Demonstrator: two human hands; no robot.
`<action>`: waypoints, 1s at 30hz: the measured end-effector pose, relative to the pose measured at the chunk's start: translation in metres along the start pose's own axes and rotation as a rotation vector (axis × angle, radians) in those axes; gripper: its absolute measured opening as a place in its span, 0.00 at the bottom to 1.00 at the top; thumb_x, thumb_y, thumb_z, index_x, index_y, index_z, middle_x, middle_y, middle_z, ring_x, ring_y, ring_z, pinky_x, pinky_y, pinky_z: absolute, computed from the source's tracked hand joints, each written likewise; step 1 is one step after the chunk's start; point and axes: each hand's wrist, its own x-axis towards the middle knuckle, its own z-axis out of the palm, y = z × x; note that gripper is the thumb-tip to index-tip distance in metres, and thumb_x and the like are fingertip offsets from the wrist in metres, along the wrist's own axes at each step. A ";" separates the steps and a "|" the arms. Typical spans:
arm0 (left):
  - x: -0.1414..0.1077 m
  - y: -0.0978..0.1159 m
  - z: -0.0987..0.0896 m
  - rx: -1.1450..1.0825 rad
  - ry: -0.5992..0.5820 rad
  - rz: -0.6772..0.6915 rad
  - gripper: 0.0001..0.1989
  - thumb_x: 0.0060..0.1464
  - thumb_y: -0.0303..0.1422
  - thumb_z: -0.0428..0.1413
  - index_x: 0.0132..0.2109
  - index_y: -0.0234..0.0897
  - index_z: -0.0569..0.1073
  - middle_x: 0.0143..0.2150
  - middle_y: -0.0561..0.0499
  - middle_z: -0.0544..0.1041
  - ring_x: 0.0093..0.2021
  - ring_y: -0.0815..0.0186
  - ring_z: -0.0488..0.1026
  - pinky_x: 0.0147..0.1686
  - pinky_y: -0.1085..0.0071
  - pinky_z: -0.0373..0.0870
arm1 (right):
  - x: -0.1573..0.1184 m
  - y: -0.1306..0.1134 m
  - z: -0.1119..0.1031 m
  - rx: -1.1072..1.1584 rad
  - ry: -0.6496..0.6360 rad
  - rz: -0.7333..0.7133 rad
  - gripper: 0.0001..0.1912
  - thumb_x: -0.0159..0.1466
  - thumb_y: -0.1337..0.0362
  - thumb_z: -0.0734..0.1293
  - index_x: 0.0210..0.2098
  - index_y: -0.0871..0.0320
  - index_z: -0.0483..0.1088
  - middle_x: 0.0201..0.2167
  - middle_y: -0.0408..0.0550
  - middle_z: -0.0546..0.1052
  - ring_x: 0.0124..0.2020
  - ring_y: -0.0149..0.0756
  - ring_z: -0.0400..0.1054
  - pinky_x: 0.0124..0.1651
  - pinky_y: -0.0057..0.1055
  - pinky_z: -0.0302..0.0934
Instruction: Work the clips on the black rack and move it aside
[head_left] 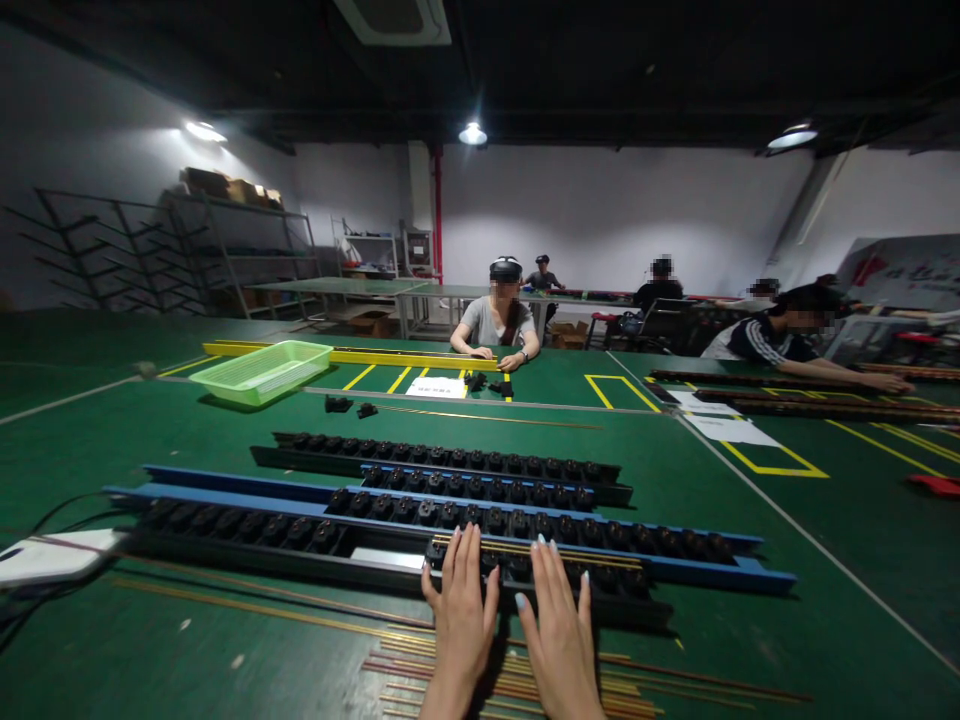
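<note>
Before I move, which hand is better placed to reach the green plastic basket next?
Probably left: the green basket lies ahead to the left, and your left hand is nearer it than your right hand.

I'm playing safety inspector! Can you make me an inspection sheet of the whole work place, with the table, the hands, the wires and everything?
Surface: green table, marked with yellow and white lines.
Job's things: black parts in rows along the front black channel and blue channel; thin rods lie along the front row.
Clutter: loose rods nearest us; small black pieces and green basket farther back.
Hands: left hand and right hand open, fingertips at the front row.
Cables: dark cables beside the white device; where they go, can't tell.
Surroundings: person opposite, others farther off; spills: nothing seen.
</note>
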 end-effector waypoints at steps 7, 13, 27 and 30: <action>0.005 -0.014 0.001 0.044 0.008 -0.117 0.26 0.64 0.33 0.40 0.67 0.44 0.47 0.62 0.44 0.66 0.62 0.60 0.61 0.61 0.45 0.44 | 0.000 -0.001 0.001 -0.010 0.004 0.010 0.30 0.69 0.50 0.46 0.67 0.53 0.43 0.67 0.48 0.52 0.67 0.41 0.46 0.66 0.54 0.39; 0.006 -0.012 0.000 0.021 0.013 -0.134 0.28 0.64 0.34 0.41 0.68 0.44 0.40 0.63 0.43 0.65 0.63 0.59 0.60 0.61 0.44 0.45 | -0.001 0.004 0.005 0.017 -0.025 -0.018 0.31 0.69 0.51 0.47 0.68 0.53 0.37 0.68 0.47 0.49 0.68 0.40 0.43 0.66 0.55 0.39; 0.003 -0.009 0.004 0.025 0.000 -0.125 0.27 0.64 0.34 0.41 0.68 0.42 0.44 0.64 0.43 0.64 0.63 0.59 0.59 0.62 0.45 0.43 | 0.001 0.003 0.002 0.013 -0.018 -0.020 0.31 0.69 0.51 0.49 0.68 0.52 0.36 0.67 0.47 0.50 0.68 0.41 0.44 0.65 0.57 0.41; 0.002 -0.005 0.003 0.026 0.014 -0.121 0.28 0.64 0.34 0.41 0.68 0.42 0.40 0.65 0.44 0.62 0.64 0.59 0.58 0.62 0.45 0.42 | 0.001 0.004 0.003 0.012 -0.018 -0.025 0.31 0.69 0.52 0.49 0.67 0.52 0.35 0.67 0.47 0.50 0.68 0.41 0.44 0.65 0.57 0.42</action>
